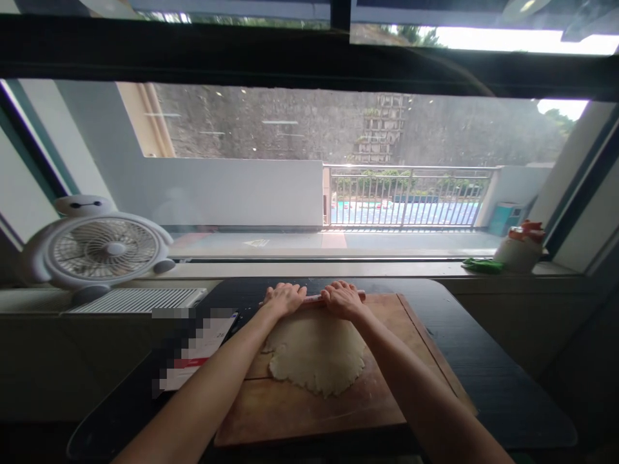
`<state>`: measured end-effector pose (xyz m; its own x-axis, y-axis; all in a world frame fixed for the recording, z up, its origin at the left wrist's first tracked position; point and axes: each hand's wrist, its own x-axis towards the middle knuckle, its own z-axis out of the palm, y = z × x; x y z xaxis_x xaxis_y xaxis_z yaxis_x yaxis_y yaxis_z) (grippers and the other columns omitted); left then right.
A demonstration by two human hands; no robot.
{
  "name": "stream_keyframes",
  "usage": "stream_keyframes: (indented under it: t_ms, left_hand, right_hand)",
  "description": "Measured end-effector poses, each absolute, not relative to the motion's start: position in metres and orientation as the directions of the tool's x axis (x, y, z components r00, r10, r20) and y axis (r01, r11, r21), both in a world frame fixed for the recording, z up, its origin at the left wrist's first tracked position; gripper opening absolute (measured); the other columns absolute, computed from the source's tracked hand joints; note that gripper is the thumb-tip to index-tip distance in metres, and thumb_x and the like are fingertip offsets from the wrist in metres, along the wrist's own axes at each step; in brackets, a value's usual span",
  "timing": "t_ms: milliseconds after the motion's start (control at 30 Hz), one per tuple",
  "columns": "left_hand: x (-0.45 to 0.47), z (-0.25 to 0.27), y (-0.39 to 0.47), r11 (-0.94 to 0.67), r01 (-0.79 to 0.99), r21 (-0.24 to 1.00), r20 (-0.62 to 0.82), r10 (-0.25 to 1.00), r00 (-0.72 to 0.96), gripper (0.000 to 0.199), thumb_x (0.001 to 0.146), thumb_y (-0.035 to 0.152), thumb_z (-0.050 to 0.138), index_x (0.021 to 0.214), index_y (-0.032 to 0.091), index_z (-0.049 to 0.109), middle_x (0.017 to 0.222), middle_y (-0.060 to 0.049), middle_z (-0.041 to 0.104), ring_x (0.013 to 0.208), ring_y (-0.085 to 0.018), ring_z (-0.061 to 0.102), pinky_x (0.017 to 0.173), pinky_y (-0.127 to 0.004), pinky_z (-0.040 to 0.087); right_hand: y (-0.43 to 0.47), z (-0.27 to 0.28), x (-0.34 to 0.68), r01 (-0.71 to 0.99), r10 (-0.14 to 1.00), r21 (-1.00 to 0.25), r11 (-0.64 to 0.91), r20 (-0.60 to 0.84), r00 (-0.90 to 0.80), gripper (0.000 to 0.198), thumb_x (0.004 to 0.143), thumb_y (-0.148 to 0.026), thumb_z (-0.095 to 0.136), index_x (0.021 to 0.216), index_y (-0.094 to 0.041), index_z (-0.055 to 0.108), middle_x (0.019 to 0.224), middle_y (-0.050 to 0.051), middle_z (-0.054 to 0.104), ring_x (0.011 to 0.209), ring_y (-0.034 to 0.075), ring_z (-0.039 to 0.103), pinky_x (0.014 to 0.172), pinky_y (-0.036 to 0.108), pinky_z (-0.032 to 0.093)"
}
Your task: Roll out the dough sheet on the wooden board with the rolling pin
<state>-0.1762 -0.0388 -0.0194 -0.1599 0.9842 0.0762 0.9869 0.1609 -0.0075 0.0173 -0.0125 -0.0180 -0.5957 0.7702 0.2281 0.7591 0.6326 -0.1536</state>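
A flat, ragged-edged sheet of dough (316,351) lies on a wooden board (387,399). Across the dough's far edge runs a rolling pin (314,298), seen between the two hands and at its right end. My left hand (284,299) is closed over the pin's left part, and my right hand (342,299) is closed over its right part. Both arms reach forward on either side of the dough. Most of the pin is hidden under the fingers.
The board rests on a dark table (483,361). Left of my left arm lies a partly blurred paper or tablet (193,361). A white fan (113,248) stands on the sill at left. At right are a white container (520,251) and a green cloth (482,265).
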Motion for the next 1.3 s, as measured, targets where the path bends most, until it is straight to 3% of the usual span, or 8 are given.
stream_keyframes:
  t_ms: [233,400,500,600,700,933,1100,1300]
  left_hand:
    - [-0.152,-0.008,-0.090,0.119,0.993,0.026,0.194,0.974,-0.121,0.052,0.087,0.049,0.016,0.093,0.024,0.061,0.105,-0.008,0.061,0.099,-0.024,0.051,0.085,-0.044,0.034]
    - [-0.139,-0.007,-0.151,0.001,0.998,0.056,0.349,0.937,-0.020,0.040,0.088,0.041,0.026,0.110,0.025,0.055,0.112,-0.005,0.058,0.105,-0.020,0.048,0.094,-0.037,0.029]
    - [-0.141,-0.015,-0.185,-0.096,0.993,0.070,0.441,0.896,0.055,0.038,0.088,0.037,0.030,0.117,0.027,0.051,0.115,-0.004,0.056,0.107,-0.020,0.046,0.096,-0.037,0.027]
    - [-0.146,-0.018,-0.202,-0.136,0.985,0.102,0.426,0.901,0.080,0.037,0.089,0.036,0.027,0.116,0.032,0.051,0.110,0.000,0.058,0.100,-0.018,0.049,0.091,-0.034,0.031]
    - [-0.149,-0.016,-0.198,-0.133,0.984,0.114,0.400,0.913,0.077,0.038,0.090,0.037,0.024,0.111,0.033,0.055,0.101,0.000,0.060,0.094,-0.017,0.050,0.084,-0.032,0.035]
    - [-0.152,-0.010,-0.151,0.028,1.000,-0.004,0.386,0.922,-0.024,0.043,0.088,0.044,0.023,0.106,0.030,0.059,0.097,-0.006,0.058,0.096,-0.023,0.047,0.082,-0.038,0.034]
    - [-0.159,-0.008,-0.113,0.155,0.988,0.013,0.283,0.947,-0.152,0.043,0.088,0.044,0.022,0.111,0.030,0.055,0.102,-0.007,0.057,0.100,-0.024,0.047,0.085,-0.040,0.033]
    - [-0.172,-0.010,-0.076,0.213,0.977,0.028,0.252,0.944,-0.213,0.039,0.087,0.044,0.024,0.108,0.031,0.054,0.107,-0.004,0.058,0.104,-0.023,0.047,0.087,-0.042,0.032]
  right_hand:
    - [-0.073,-0.024,0.042,0.756,0.737,-0.142,0.639,0.395,-0.549,0.036,0.090,-0.042,0.030,0.119,-0.026,0.042,0.113,0.006,0.051,0.106,0.020,0.040,0.094,0.036,0.021]
    - [-0.116,-0.027,0.064,0.760,0.754,-0.193,0.620,0.413,-0.510,0.035,0.088,-0.041,0.033,0.120,-0.029,0.041,0.111,0.004,0.052,0.100,0.021,0.043,0.089,0.036,0.026]
    - [-0.138,-0.031,0.077,0.730,0.710,-0.176,0.661,0.461,-0.532,0.038,0.088,-0.036,0.034,0.125,-0.028,0.038,0.118,0.005,0.049,0.108,0.021,0.039,0.095,0.036,0.022]
    - [-0.146,-0.033,0.081,0.715,0.687,-0.171,0.678,0.491,-0.535,0.038,0.088,-0.031,0.034,0.125,-0.027,0.039,0.122,0.005,0.046,0.112,0.021,0.036,0.099,0.036,0.017]
    - [-0.139,-0.031,0.075,0.730,0.720,-0.202,0.653,0.466,-0.515,0.034,0.089,-0.031,0.032,0.120,-0.027,0.043,0.118,0.005,0.049,0.109,0.021,0.038,0.097,0.036,0.020]
    - [-0.088,-0.019,0.049,0.763,0.784,-0.224,0.607,0.324,-0.529,0.040,0.092,-0.041,0.021,0.104,-0.024,0.055,0.118,0.006,0.048,0.113,0.021,0.036,0.095,0.038,0.022]
    - [-0.050,-0.012,0.028,0.801,0.815,-0.196,0.565,0.283,-0.506,0.041,0.092,-0.040,0.022,0.101,-0.021,0.058,0.117,0.010,0.048,0.115,0.022,0.032,0.095,0.039,0.020]
    - [-0.011,-0.010,0.009,0.818,0.851,-0.245,0.520,0.230,-0.472,0.038,0.091,-0.038,0.024,0.102,-0.022,0.057,0.111,0.010,0.051,0.104,0.022,0.041,0.086,0.038,0.031]
